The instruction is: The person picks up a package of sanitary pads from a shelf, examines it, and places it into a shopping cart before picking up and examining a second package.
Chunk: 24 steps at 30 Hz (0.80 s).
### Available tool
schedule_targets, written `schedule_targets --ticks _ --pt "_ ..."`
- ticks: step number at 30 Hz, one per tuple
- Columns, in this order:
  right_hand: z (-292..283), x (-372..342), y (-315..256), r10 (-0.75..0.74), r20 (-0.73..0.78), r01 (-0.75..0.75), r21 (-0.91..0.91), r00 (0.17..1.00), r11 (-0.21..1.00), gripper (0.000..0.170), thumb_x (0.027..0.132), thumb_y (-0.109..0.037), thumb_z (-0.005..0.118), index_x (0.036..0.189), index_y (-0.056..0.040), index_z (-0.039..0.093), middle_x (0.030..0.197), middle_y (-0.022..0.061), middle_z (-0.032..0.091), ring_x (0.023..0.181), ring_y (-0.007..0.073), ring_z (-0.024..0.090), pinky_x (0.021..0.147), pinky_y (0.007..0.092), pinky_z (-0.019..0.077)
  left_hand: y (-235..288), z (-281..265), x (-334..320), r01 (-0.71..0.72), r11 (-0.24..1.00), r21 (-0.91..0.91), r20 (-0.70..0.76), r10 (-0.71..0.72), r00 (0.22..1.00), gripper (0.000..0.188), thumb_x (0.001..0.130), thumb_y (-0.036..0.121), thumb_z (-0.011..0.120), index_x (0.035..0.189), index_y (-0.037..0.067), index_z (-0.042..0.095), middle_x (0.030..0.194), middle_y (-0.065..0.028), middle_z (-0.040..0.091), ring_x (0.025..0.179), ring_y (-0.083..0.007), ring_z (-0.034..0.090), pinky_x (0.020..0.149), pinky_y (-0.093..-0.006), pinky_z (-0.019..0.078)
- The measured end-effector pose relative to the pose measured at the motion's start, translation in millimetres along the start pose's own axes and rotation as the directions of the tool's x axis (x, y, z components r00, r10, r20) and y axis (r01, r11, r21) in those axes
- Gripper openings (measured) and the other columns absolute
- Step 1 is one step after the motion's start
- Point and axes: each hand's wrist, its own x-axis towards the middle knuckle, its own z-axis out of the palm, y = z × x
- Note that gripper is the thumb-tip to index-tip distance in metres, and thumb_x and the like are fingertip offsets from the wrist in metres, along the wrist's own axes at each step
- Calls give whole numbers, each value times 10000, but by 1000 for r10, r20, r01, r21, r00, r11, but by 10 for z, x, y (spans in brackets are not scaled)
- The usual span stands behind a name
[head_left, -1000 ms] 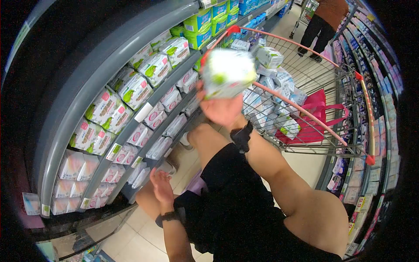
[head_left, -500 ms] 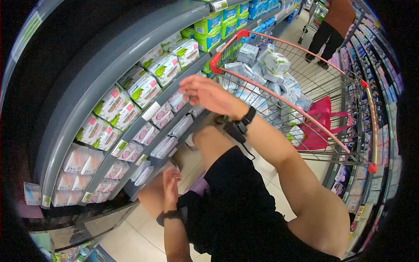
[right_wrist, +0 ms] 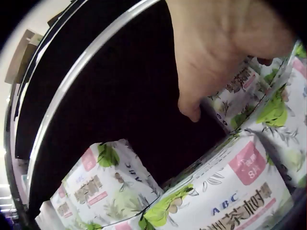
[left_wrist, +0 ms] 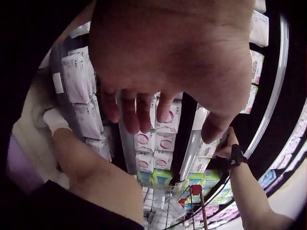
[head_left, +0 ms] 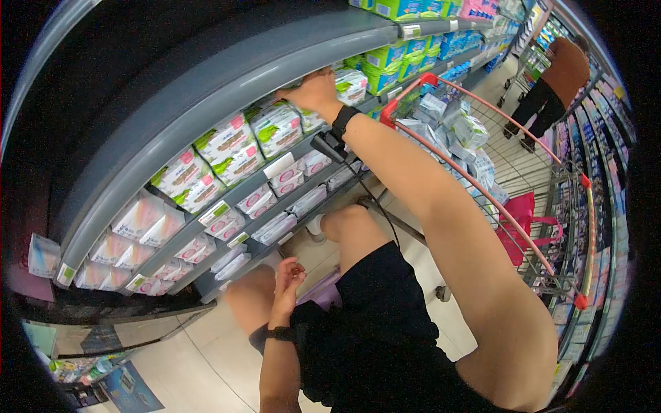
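My right hand (head_left: 315, 93) reaches in under the shelf lip, over the front row of white-and-green sanitary pad packs (head_left: 275, 129). In the right wrist view its thumb (right_wrist: 191, 108) points down beside a pack (right_wrist: 235, 96) deeper in the row; most of the other fingers are hidden. A dark gap lies between that pack and the ABC pack (right_wrist: 225, 187) in front. My left hand (head_left: 289, 279) is idle over the knee, fingers loosely bent, holding nothing; in the left wrist view its fingers hang in front of the shelves.
A red-rimmed shopping cart (head_left: 509, 199) stands on the right, with a heap of packs (head_left: 471, 131) and a pink bag (head_left: 518, 224). Lower shelves carry pink-and-white packs (head_left: 289, 175). Green tubs (head_left: 382, 69) stand farther along. A person (head_left: 558, 82) is in the aisle.
One second ago my right hand carried a pack toward the cart; it then came back without it and has moved up and left into the shelf. The left hand stays near the knee.
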Motion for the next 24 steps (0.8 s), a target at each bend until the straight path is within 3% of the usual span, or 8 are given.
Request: schedule_targets --ticks 3,6,10,13,16,19,21,24 --pt "512 160 129 -77 -248 61 -71 966 996 876 700 -721 652 1366 -160 552 1427 154 511 1319 383 430 1081 515 322 24 2 10 -2 1000 -9 12 2 1000 439 909 59 613 1320 113 469 1052 -35 538 999 -151 510 893 -301 421" --pt "221 211 -82 14 -38 -19 -125 999 992 797 727 -703 627 1334 -189 572 1396 125 538 1275 368 483 1018 532 374 49 14 65 1 999 -52 39 1 999 443 907 49 618 1316 115 462 1051 -22 530 993 -140 502 882 -290 413" --pt "388 388 29 -59 -82 39 -235 995 971 607 807 -567 606 1290 -199 609 1333 129 585 1183 373 565 932 539 440 50 21 104 -27 999 -27 65 28 997 454 895 32 625 1309 122 463 1046 -11 527 974 -128 506 858 -279 413" --pt "632 428 139 24 -146 -49 -171 989 984 538 830 -503 599 1269 -192 623 1298 131 606 1165 377 577 944 535 443 28 8 130 -59 998 -8 82 59 995 471 885 26 633 1311 129 460 1044 -10 527 969 -127 515 847 -276 416" --pt "447 362 54 62 19 -58 -165 998 985 470 913 -375 526 1326 -156 581 1367 149 561 1228 371 544 953 518 478 31 12 134 -77 997 -18 89 79 993 488 877 34 645 1315 135 456 1044 -13 529 974 -130 521 841 -278 420" --pt "220 335 -30 -108 67 122 -255 992 959 444 901 -371 579 1280 -141 604 1354 139 575 1175 391 567 908 514 493 -2 -18 117 -72 997 -14 95 73 993 494 874 45 654 1316 139 456 1045 -16 529 979 -134 523 839 -280 421" --pt "265 184 73 -119 -90 125 56 989 991 514 854 -328 663 1292 -89 540 1327 166 566 1157 381 562 916 484 478 -23 -29 100 -79 997 1 89 79 993 488 876 51 656 1314 138 458 1043 -17 530 978 -134 523 838 -280 421" --pt "28 -199 -36 33 -282 89 409 959 908 707 728 -326 800 1267 -33 449 1235 215 524 1147 389 516 950 475 436 -5 -24 85 -92 995 32 69 90 994 473 880 60 657 1306 133 463 1038 -18 530 972 -131 524 834 -280 422"
